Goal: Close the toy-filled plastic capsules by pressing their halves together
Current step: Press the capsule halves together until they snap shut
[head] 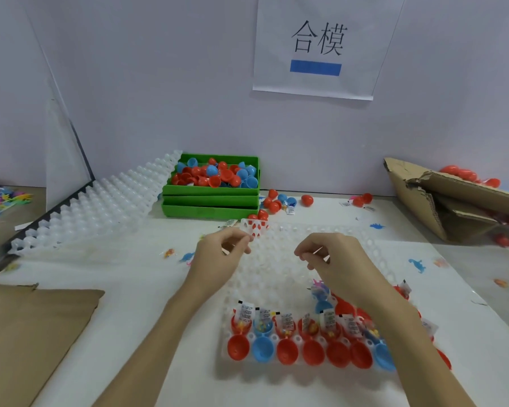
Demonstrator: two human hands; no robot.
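Open capsule halves [303, 348] sit in the near rows of a clear moulded tray [276, 277] on the white table cover [130, 277]: a front row of empty red and blue cups, and behind it a row of halves stuffed with small toys and folded paper slips [285, 320]. None of these is closed. Above the tray's bare middle, the left hand [218, 257] and right hand [332, 257] hover with fingers curled and thumb meeting fingertips; whether either pinches something cannot be told. A second clear tray [100, 201] leans at far left beside stacked green bins [210, 201] heaped with red and blue halves. Loose capsules [272, 201] lie right of the bins. Torn cardboard [453, 201] stands at far right; a paper sign [316, 45] hangs on the wall.
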